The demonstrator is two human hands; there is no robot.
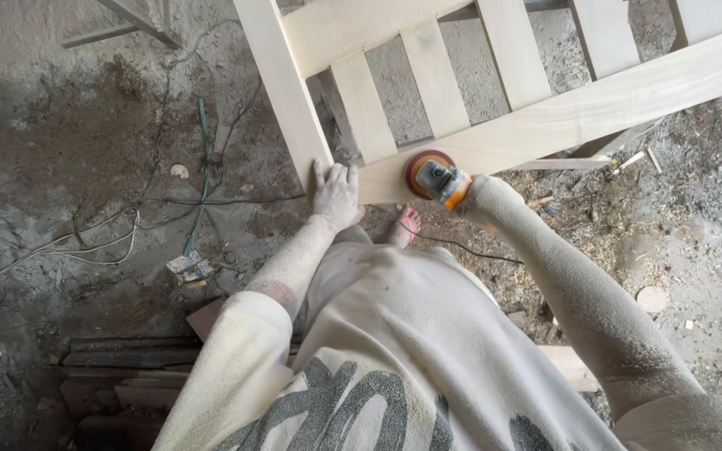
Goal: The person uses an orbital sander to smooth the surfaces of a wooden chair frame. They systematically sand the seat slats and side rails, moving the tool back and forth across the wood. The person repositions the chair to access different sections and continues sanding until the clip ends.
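1. We see a pale wooden frame (pixel 545 117) with slats, standing on the dusty floor (pixel 60 150).
2. Our left hand (pixel 335 194) lies flat, fingers spread, on the frame's corner.
3. Our right hand (pixel 485 194) is clenched round a sander (pixel 434 176), well apart from the left.
4. The sander's red disc presses against the lower rail.
5. Cables (pixel 85 242) trail over the floor.

No signs, labels or screens appear. The only package-like thing is a small crumpled packet (pixel 189 267), pale with green and dark patches, lying flat on the dusty floor (pixel 60 150) beside a green cable (pixel 204 159), left of the person.
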